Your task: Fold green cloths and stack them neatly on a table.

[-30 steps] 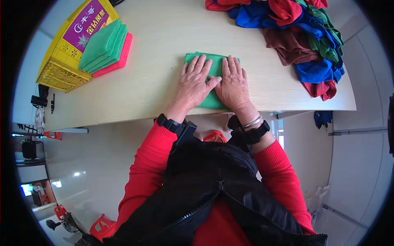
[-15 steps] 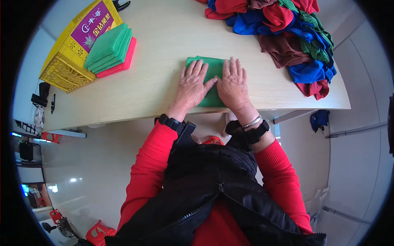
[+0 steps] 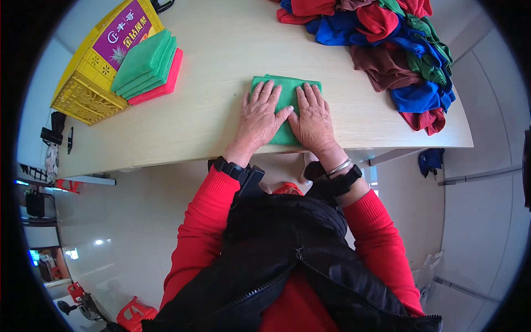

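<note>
A folded green cloth [image 3: 286, 95] lies on the tabletop near its front edge, right before me. My left hand [image 3: 259, 117] presses on its left side, palm down with the fingers stretched out. On the right side rests my right hand [image 3: 313, 120], also flat with extended fingers. The two thumbs almost meet over the middle of the cloth. Neither hand grips anything. Parts of the cloth are hidden under both palms.
At the left, folded green cloths [image 3: 141, 63] are stacked on folded red cloth [image 3: 157, 94], against a yellow plastic basket [image 3: 88, 99]. A loose heap of red, blue, brown and green cloths [image 3: 395, 61] covers the table's right side. Red stools [image 3: 134, 315] stand on the floor.
My right hand has shifted slightly on the cloth, and the cloth's far right corner now shows beyond its fingers. My left hand stays in nearly the same place.
</note>
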`<state>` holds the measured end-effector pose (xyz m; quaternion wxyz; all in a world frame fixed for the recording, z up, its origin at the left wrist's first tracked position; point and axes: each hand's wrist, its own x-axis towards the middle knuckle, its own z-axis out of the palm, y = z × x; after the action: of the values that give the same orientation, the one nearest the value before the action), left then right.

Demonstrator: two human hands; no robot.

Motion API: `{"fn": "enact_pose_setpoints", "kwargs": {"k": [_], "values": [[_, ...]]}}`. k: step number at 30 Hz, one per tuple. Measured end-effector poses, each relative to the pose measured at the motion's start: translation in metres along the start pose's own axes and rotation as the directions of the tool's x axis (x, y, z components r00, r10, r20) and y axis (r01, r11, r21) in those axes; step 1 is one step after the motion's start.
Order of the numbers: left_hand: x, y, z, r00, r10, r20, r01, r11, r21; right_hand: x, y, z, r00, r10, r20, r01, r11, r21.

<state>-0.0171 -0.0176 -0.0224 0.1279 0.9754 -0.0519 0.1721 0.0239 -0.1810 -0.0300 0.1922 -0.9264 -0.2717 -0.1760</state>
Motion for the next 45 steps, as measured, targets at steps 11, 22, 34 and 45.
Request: {"fn": "enact_pose_setpoints", "kwargs": {"k": [11,22,34,45], "values": [[-0.009,-0.005,-0.004,0.999,-0.036,0.015,0.036,0.999,0.009,-0.001,-0.001,-0.003,1.000,-0.007,0.006,0.007,0.999,-0.035],[-0.014,-0.005,-0.013,0.998,-0.064,-0.010,0.064,0.998,0.018,0.011,-0.011,-0.013,0.989,-0.105,0.103,0.117,0.986,-0.121],[0.002,-0.010,0.001,0.999,0.026,0.019,-0.025,0.999,-0.042,0.009,-0.012,0.003,0.989,-0.120,0.084,0.121,0.993,-0.005],[0.004,-0.006,0.000,0.998,0.014,0.066,-0.014,1.000,-0.006,0.012,-0.014,-0.007,0.995,-0.057,0.076,0.057,0.998,0.013]]}}
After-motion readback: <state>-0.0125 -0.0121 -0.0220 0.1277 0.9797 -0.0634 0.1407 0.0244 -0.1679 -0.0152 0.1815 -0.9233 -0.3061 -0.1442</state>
